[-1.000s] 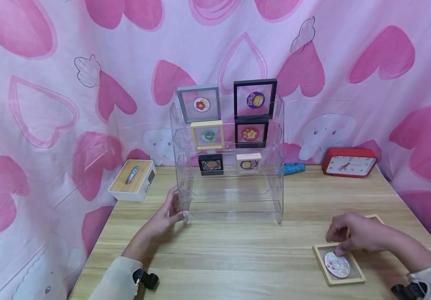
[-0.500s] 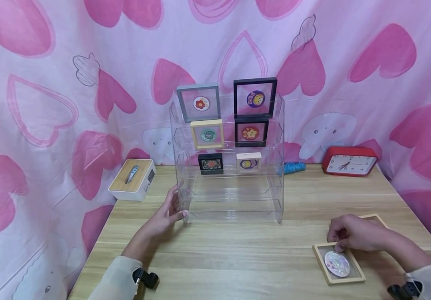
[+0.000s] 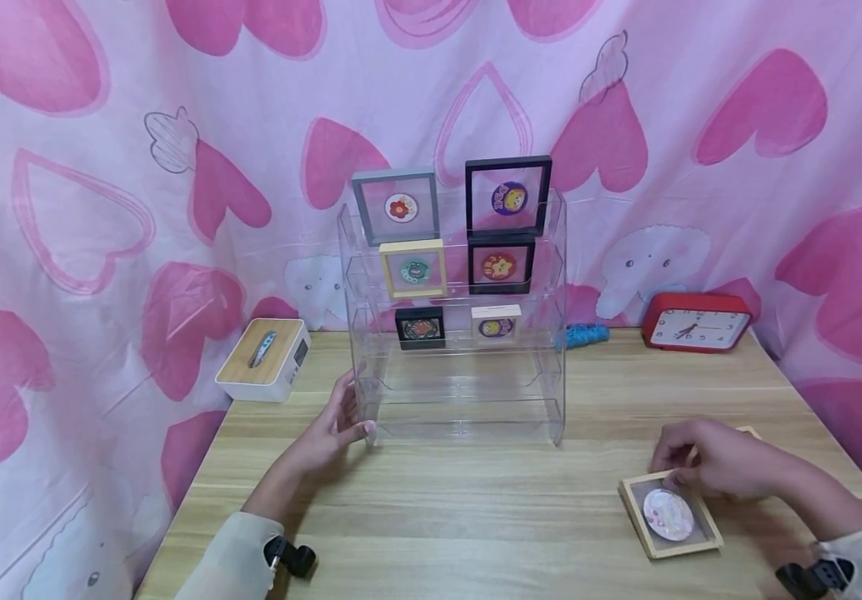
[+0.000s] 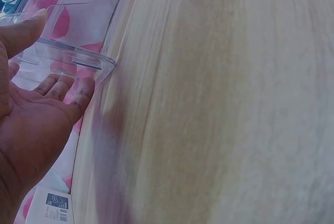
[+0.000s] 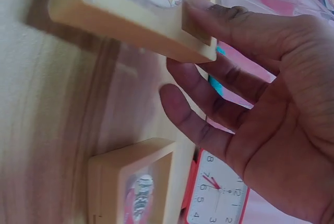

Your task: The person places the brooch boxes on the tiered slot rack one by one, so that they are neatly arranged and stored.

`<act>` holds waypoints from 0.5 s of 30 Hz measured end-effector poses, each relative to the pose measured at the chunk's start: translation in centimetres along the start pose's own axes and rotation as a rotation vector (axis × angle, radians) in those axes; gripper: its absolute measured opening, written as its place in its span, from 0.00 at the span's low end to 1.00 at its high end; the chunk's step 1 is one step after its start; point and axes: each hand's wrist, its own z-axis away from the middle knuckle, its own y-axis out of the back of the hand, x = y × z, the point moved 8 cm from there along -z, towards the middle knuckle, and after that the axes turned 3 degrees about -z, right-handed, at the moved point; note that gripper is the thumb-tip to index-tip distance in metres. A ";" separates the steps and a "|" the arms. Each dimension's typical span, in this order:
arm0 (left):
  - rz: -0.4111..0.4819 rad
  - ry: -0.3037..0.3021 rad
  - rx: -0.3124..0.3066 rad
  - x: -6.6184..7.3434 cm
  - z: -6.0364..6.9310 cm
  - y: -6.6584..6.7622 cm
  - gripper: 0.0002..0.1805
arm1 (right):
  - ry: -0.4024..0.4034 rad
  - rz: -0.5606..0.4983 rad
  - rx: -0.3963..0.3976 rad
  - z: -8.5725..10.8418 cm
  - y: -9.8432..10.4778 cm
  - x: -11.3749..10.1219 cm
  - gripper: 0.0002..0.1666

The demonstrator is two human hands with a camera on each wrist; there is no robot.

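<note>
In the head view a clear acrylic display rack (image 3: pixel 464 433) stands mid-table. My left hand (image 3: pixel 329 429) holds its lower left side, thumb at the front edge; in the left wrist view the fingers (image 4: pixel 81 96) lie along the clear panel. At the right, my right hand (image 3: pixel 727 460) pinches the far edge of a light wooden picture frame (image 3: pixel 682 548) containing a round pale badge (image 3: pixel 668 514). The right wrist view shows the thumb on the front of this frame (image 5: pixel 135 36) and fingertips at its underside, the frame raised off the table. A second wooden frame (image 5: pixel 130 166) lies behind that hand.
Small frames stand on the rack's upper tiers, among them a grey frame (image 3: pixel 397 208) and a black one (image 3: pixel 508 197). A white box with a wooden top (image 3: pixel 264 360) sits left; a red clock (image 3: pixel 697 322) and a blue bundle (image 3: pixel 586 335) sit back right.
The pinched wooden frame has come up off the table and shifted slightly left and away, moving with my right hand. My left hand stays on the rack.
</note>
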 end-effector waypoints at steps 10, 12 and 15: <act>0.001 -0.015 -0.001 0.1 0.0 0.0 0.53 | -0.008 0.015 0.042 -0.7 1.5 -1.4 0.10; 0.005 -0.019 -0.005 0.1 0.0 0.0 0.53 | 0.007 0.016 0.065 -0.8 1.9 -1.9 0.10; 0.007 -0.025 -0.009 0.1 0.0 0.0 0.53 | 0.033 0.024 0.106 -0.9 2.4 -2.8 0.10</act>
